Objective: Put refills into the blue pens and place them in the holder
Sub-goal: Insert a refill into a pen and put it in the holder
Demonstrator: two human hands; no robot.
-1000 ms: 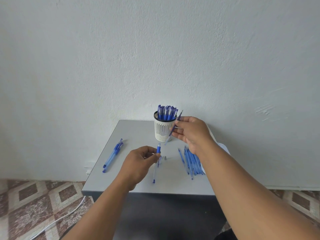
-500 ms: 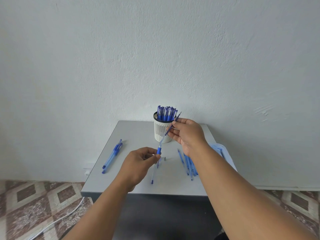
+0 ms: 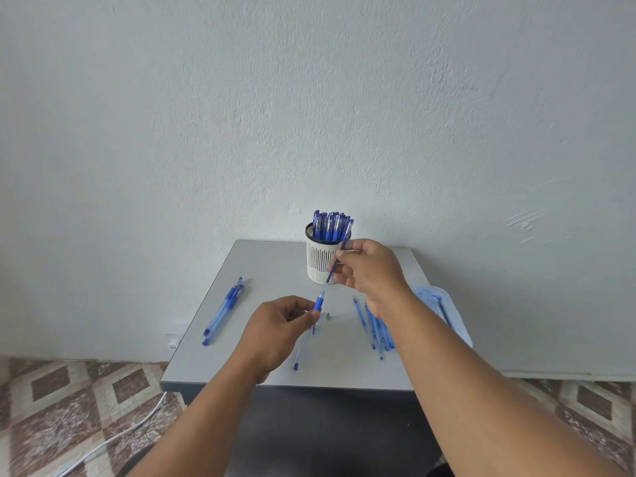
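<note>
Grey table set against a pale textured wall; patterned tile floor with a white cable at lower left. My left hand pinches 1 pen barrel by its blue grip, tilted over the table's middle. My right hand pinches 1 thin refill, slanted, its lower end just above the barrel's open tip. 1 white mesh holder, full of pens, stands at the back. 2 pens lie left; a loose cluster of refills, uncountable, lies right.
</note>
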